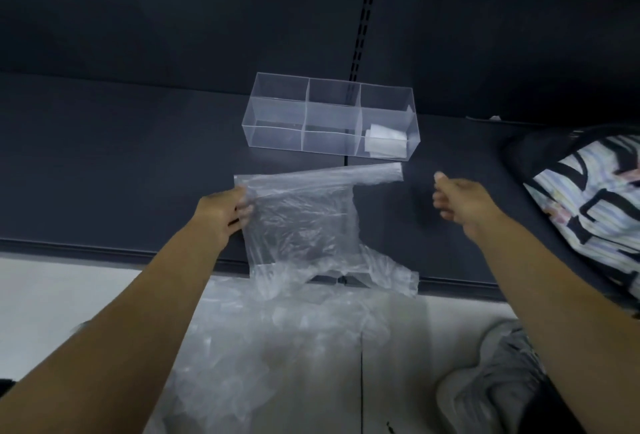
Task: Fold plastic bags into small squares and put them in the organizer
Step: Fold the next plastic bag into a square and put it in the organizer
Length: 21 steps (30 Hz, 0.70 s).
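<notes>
A clear plastic bag (304, 219) lies on the dark shelf, its far edge folded over into a long strip and its handles hanging over the front edge. My left hand (225, 208) pinches the bag's left edge near the fold. To the right of the bag's strip end, my right hand (460, 201) hovers with fingers curled and holds nothing. Behind the bag stands a clear acrylic organizer (273, 115) with several compartments. A folded white bag (386, 143) sits in its front right compartment.
A heap of more clear plastic bags (277, 347) lies on the pale floor below the shelf's front edge (104, 250). A black-and-white patterned bag (588, 198) rests at the right. A grey shoe (495, 381) shows at the bottom right.
</notes>
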Tool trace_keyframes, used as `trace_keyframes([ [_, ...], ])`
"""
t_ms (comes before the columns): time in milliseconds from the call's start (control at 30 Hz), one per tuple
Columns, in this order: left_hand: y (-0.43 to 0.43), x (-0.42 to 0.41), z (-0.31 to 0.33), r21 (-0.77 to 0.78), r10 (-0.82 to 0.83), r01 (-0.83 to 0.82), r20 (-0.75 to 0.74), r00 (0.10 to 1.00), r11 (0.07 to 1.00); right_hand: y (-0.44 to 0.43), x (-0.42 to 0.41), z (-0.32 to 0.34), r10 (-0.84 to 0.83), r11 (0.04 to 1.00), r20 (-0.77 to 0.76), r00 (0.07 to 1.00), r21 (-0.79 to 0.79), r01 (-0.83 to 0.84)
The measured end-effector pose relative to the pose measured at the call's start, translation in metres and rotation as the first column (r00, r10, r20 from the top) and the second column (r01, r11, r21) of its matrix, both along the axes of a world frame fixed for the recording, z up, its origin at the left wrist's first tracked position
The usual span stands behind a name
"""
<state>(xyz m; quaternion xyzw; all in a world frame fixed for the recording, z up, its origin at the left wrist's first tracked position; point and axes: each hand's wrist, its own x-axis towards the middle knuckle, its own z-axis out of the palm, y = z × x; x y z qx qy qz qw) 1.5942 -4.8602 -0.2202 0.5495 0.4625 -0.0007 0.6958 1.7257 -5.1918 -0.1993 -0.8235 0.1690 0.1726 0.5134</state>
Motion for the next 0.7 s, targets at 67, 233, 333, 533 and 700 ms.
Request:
trace_keyframes([
  [67,-0.006,-0.019,-0.005,0.048,0.004,0.000,-0.068,0.998,0.999,-0.012,-0.030,-0.003,-0.043,0.999,-0.104,0.994,0.001,0.044],
  [233,-0.040,-0.073,-0.021,0.134,0.125,-0.112,-0.091,0.988,0.985,-0.022,-0.119,-0.015,-0.130,0.973,-0.304,0.944,0.144,0.180],
  [333,-0.065,-0.097,-0.026,0.174,0.175,-0.156,-0.100,0.979,0.972,-0.012,-0.149,-0.018,-0.118,0.953,-0.330,0.937,0.229,0.200],
  [533,-0.092,-0.113,-0.033,0.062,0.121,-0.110,-0.207,0.971,0.992,0.003,-0.154,-0.022,-0.164,0.970,-0.120,0.979,0.159,0.182],
  [700,-0.076,-0.108,-0.030,0.080,0.255,-0.246,-0.138,0.957,0.966,-0.019,-0.131,-0.020,-0.214,0.974,0.042,0.976,0.080,0.211],
])
